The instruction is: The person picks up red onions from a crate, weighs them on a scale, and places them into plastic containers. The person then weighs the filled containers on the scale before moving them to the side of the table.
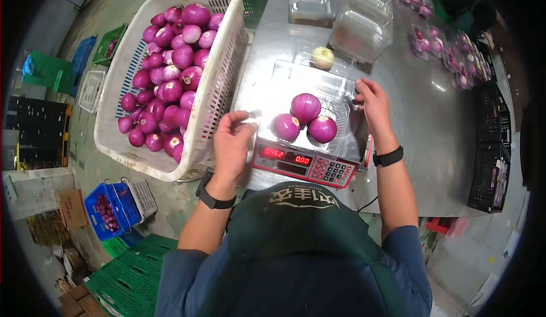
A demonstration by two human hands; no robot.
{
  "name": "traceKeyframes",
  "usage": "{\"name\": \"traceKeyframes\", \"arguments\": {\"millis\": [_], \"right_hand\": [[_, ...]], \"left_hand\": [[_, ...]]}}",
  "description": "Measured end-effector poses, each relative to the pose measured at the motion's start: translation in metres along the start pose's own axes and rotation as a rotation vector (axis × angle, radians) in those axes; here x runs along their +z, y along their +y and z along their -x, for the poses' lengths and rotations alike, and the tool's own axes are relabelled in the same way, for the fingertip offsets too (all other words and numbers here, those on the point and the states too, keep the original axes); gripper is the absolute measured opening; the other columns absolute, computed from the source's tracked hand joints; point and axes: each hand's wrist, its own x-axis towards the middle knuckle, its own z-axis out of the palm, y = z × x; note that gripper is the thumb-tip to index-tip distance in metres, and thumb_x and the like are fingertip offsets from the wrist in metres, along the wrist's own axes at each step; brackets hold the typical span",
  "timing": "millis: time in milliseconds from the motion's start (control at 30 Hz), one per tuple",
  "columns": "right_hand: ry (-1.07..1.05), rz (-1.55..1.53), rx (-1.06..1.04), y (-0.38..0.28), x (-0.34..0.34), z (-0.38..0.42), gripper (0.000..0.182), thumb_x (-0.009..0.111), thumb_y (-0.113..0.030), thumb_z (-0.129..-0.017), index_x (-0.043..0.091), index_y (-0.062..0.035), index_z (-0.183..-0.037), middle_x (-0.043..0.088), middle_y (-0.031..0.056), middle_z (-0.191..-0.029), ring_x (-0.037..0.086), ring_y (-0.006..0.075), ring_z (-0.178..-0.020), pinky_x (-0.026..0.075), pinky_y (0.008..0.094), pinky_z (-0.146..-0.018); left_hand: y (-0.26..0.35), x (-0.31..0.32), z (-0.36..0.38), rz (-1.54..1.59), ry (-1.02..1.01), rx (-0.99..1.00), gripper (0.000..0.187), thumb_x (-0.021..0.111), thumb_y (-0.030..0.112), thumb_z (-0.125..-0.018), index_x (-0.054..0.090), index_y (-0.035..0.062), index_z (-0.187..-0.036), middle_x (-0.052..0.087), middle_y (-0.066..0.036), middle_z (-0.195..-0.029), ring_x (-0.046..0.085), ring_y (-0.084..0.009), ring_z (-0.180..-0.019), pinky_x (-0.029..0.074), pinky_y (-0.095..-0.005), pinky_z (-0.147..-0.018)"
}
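Three peeled purple onions [306,107] sit in a clear plastic container [341,112] on the steel pan of a red digital scale [278,166]. Its lit displays read 0.462 and 0.00. My left hand [232,143] is beside the scale's left edge, fingers loosely bent with a gap between thumb and forefinger, holding nothing. On the other side, my right hand [373,107] has its fingertips right at the container's right edge, fingers apart. Just behind the scale, a pale peeled onion [322,58] rests on clear plastic.
At left stands a white basket [223,69] heaped with purple onions. Stacked clear containers [362,24] are at the back of the steel table [421,163]. Packed onions [427,39] lie at the far right, near black crates [490,175]. A blue crate [128,200] is on the floor.
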Motion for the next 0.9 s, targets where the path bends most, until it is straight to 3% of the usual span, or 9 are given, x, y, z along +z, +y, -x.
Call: {"name": "traceKeyframes", "arguments": {"millis": [167,233,300,367,433,500,533,800,900], "right_hand": [[-0.073,-0.117,0.088,0.005,0.011,-0.032,0.069,0.075,-0.007,-0.084,0.047,0.0065,-0.145,0.067,0.0069,-0.096,0.063,0.0133,-0.078,0.051,0.0266,-0.067],[-0.083,-0.086,-0.098,-0.011,0.01,-0.014,0.064,0.07,0.002,-0.08,0.054,0.0019,-0.143,0.061,-0.0005,-0.084,0.059,0.0099,-0.071,0.05,0.0259,-0.064],[-0.214,0.146,-0.342,-0.005,-0.014,0.016,0.051,0.073,-0.003,-0.08,0.066,-0.0045,-0.131,0.062,0.0,-0.094,0.059,0.0095,-0.08,0.051,0.0263,-0.07],[-0.234,0.526,-0.703,0.001,-0.036,0.061,0.062,0.074,-0.012,-0.075,0.063,-0.0107,-0.136,0.065,0.0122,-0.101,0.065,0.0252,-0.091,0.055,0.0374,-0.08],[-0.504,0.74,-0.573,-0.007,-0.051,0.103,0.092,0.078,-0.023,-0.072,0.043,-0.0145,-0.156,0.068,0.017,-0.103,0.069,0.0307,-0.093,0.055,0.0403,-0.083],[-0.685,0.365,-0.202,-0.001,-0.049,0.128,0.093,0.073,-0.016,-0.086,0.024,-0.0135,-0.165,0.068,0.0085,-0.087,0.068,0.0165,-0.077,0.055,0.033,-0.075],[-0.591,0.273,-0.214,0.021,-0.041,0.13,0.095,0.067,-0.008,-0.087,0.02,-0.0256,-0.167,0.063,0.0053,-0.078,0.063,0.0141,-0.07,0.051,0.0294,-0.066],[-0.337,-0.271,0.14,0.056,-0.052,0.133,0.08,0.067,0.0,-0.09,0.023,-0.0032,-0.158,0.065,0.007,-0.081,0.065,0.0131,-0.066,0.055,0.0269,-0.059],[-0.317,-0.132,0.068,0.074,-0.087,0.117,0.093,0.078,-0.02,-0.088,0.021,-0.0017,-0.159,0.067,0.0137,-0.108,0.068,0.0185,-0.087,0.056,0.0281,-0.063]], "left_hand": [[-0.012,0.005,0.012,0.138,-0.217,-0.381,0.038,0.07,0.008,-0.092,0.055,0.001,-0.126,0.064,-0.007,-0.103,0.063,-0.0139,-0.084,0.052,-0.0267,-0.07],[-0.004,0.006,0.021,0.249,-0.308,-0.431,0.04,0.067,0.01,-0.094,0.053,0.0004,-0.13,0.065,-0.009,-0.104,0.066,-0.0181,-0.086,0.056,-0.0303,-0.07],[-0.001,0.004,0.023,0.317,-0.339,-0.41,0.038,0.065,0.01,-0.095,0.053,0.0003,-0.13,0.065,-0.01,-0.102,0.067,-0.0208,-0.088,0.058,-0.032,-0.072],[0.003,0.004,0.026,0.36,-0.329,-0.413,0.03,0.063,0.009,-0.096,0.054,0.0008,-0.123,0.064,-0.01,-0.098,0.067,-0.0224,-0.086,0.057,-0.0317,-0.069],[-0.001,0.006,0.023,0.33,-0.297,-0.417,0.018,0.061,0.008,-0.096,0.056,0.0016,-0.112,0.062,-0.009,-0.092,0.067,-0.0229,-0.08,0.055,-0.0311,-0.063],[-0.017,0.004,0.014,0.202,-0.26,-0.41,0.009,0.06,0.005,-0.094,0.056,0.0027,-0.102,0.061,-0.009,-0.086,0.067,-0.0231,-0.075,0.053,-0.0312,-0.057],[-0.022,0.005,0.009,0.178,-0.27,-0.395,0.007,0.06,0.004,-0.093,0.055,0.0028,-0.099,0.06,-0.008,-0.085,0.067,-0.0228,-0.073,0.052,-0.031,-0.055],[-0.029,0.047,-0.011,0.035,-0.375,-0.361,0.01,0.058,-0.003,-0.089,0.053,0.0053,-0.089,0.06,-0.009,-0.078,0.063,-0.0225,-0.063,0.049,-0.0297,-0.048],[-0.029,0.077,-0.015,-0.045,-0.425,-0.365,0.009,0.06,-0.002,-0.089,0.055,0.0048,-0.09,0.061,-0.009,-0.077,0.064,-0.0205,-0.061,0.05,-0.0291,-0.048]]}}
